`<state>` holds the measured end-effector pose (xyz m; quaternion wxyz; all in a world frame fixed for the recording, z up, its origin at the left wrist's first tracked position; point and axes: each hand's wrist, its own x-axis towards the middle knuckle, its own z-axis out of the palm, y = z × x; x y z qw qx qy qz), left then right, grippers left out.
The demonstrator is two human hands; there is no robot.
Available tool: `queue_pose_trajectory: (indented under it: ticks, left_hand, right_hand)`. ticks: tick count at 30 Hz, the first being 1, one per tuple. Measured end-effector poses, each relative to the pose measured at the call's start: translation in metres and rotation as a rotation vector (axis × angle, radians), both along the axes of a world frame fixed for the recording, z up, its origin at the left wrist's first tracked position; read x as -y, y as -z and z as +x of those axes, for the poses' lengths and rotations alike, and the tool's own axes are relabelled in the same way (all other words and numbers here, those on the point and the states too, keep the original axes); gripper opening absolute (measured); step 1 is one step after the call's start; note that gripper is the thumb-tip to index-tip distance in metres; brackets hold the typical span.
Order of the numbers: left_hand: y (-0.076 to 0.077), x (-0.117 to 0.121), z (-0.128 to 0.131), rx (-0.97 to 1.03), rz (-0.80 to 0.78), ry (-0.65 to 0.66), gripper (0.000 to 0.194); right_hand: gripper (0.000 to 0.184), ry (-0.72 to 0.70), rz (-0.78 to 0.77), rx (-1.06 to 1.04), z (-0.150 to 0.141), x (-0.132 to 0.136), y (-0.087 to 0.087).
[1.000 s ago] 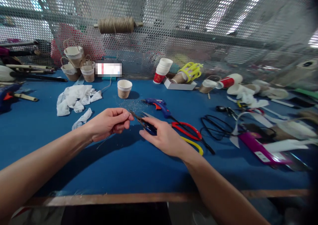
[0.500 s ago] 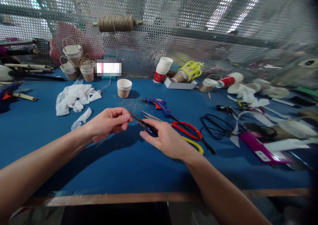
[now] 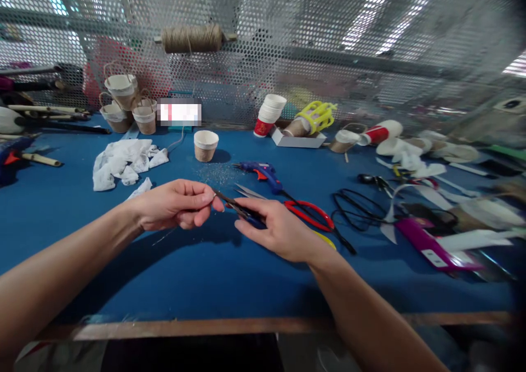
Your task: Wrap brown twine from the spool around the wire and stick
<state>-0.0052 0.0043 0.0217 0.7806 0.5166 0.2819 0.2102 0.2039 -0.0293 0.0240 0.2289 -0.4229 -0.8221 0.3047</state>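
My left hand (image 3: 181, 203) is closed in a pinch above the blue table. A thin wire-like strand (image 3: 164, 236) trails out below it; its pinched end is mostly hidden by the fingers. In my right hand (image 3: 277, 229) is a pair of pliers (image 3: 230, 200) with slim dark jaws and dark blue handles. The jaw tips meet my left fingertips, where a tiny light piece shows. Just beyond the hands stands a small brown cup (image 3: 205, 148) with a white fabric rim. Behind my right hand lie a blue glue gun (image 3: 263, 173) and scissors (image 3: 310, 214) with red and yellow handles.
Crumpled white fabric (image 3: 123, 161) lies at left, near small handled buckets (image 3: 143, 117). A twine spool (image 3: 191, 39) hangs on the mesh. Stacked paper cups (image 3: 269, 114) stand at the back. Black cable (image 3: 357, 213) and a purple power strip (image 3: 431, 246) lie at right.
Both hands have shifted slightly right, the pliers with them. My left wrist now covers more of the small white fabric strip. The other things on the table have stayed in place.
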Motion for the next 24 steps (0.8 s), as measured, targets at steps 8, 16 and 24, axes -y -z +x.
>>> queue_pose_trajectory:
  ticks: [8,16,24]
  left_hand:
    - [0.002,0.003,0.007,-0.340,0.489,-0.228,0.020]
    - [0.006,0.010,0.017,-0.670,0.978,-0.439,0.022]
    - [-0.003,-0.003,-0.002,-0.105,0.086,0.000,0.020]
  right_hand:
    - [0.030,0.040,-0.019,0.038,-0.002,-0.001,0.001]
    - [0.022,0.142,-0.042,0.099,-0.007,0.001,0.010]
    - [0.030,0.019,0.068,0.012,-0.003,-0.002,0.006]
